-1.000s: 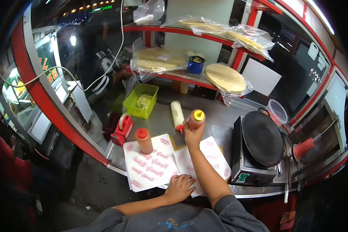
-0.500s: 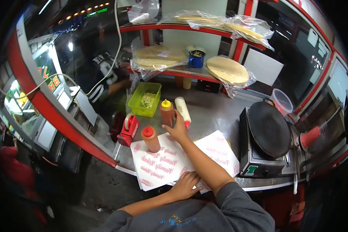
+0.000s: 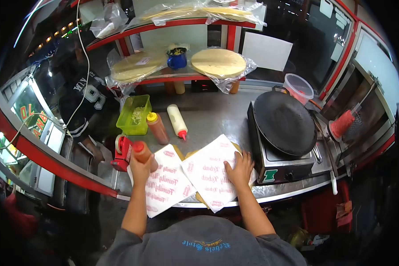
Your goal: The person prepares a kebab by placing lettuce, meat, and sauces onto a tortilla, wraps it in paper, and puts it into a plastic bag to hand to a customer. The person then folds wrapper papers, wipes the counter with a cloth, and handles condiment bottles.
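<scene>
The left fingers [image 3: 137, 166] have been moved and wrapped around the red-capped bottle [image 3: 141, 151] at the left papers [image 3: 167, 181]; the right fingers [image 3: 244, 160], spread and empty, are laid on the right papers [image 3: 208, 173] — the yellow-capped bottle [image 3: 158, 130] is already released on the desk [image 3: 213, 104], the red-capped one not yet.

The left hand [image 3: 141, 171] is partly hiding an orange bottle [image 3: 143, 154]. The right hand [image 3: 241, 169] is covering some printed paper [image 3: 213, 170]

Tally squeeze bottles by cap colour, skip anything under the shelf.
Red: 2 (orange squeeze bottle in the left hand; white squeeze bottle lying down)
Yellow: 1 (reddish-brown squeeze bottle)
Total: 3
</scene>
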`<state>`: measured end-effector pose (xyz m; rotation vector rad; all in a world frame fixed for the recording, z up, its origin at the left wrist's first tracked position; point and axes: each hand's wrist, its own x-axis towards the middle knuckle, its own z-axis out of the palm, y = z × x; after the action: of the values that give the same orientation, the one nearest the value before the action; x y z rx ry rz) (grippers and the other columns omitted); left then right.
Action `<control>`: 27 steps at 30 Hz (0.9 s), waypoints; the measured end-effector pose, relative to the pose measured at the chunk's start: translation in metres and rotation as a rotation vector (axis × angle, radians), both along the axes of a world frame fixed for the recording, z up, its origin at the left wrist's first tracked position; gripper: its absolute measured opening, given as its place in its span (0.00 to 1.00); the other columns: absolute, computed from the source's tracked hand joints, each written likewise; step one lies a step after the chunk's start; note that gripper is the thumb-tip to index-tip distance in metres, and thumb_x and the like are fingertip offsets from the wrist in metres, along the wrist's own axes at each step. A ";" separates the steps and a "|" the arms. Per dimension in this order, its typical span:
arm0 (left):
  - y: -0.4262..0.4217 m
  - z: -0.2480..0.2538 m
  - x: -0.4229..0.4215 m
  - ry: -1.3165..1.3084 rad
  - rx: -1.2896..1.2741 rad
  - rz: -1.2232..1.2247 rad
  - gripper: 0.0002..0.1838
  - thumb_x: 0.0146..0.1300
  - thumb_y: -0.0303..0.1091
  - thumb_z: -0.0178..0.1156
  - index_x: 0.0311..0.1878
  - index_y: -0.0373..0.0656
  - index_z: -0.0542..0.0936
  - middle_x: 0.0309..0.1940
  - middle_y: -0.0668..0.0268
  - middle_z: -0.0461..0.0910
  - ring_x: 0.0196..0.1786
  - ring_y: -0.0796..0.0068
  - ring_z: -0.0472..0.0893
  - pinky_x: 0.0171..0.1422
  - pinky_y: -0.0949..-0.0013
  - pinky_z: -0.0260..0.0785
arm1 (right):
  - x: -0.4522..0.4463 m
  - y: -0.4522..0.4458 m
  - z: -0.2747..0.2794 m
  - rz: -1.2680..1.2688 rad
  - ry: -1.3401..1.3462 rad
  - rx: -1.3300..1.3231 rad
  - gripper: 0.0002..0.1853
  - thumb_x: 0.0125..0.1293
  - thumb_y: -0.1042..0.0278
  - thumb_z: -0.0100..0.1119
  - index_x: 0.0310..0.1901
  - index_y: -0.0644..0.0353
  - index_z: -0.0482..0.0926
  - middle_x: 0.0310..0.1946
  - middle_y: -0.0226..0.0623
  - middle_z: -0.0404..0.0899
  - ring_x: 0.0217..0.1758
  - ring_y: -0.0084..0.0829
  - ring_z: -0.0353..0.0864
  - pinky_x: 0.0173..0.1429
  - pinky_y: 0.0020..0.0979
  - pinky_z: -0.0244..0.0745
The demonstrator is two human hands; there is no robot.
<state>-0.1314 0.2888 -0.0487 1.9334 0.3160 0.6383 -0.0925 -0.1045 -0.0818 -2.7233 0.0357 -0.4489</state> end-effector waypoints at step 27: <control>-0.182 -0.024 -0.094 0.095 0.569 -0.471 0.17 0.69 0.43 0.67 0.54 0.43 0.82 0.50 0.55 0.81 0.54 0.51 0.79 0.60 0.51 0.70 | 0.020 -0.021 0.046 0.071 0.352 -0.017 0.42 0.65 0.48 0.70 0.71 0.69 0.68 0.63 0.55 0.77 0.73 0.53 0.70 0.70 0.55 0.72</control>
<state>-0.2253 0.1066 -0.0728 2.4688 -0.2975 0.3385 -0.0721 -0.1259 -0.0362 -2.7752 0.0291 0.0544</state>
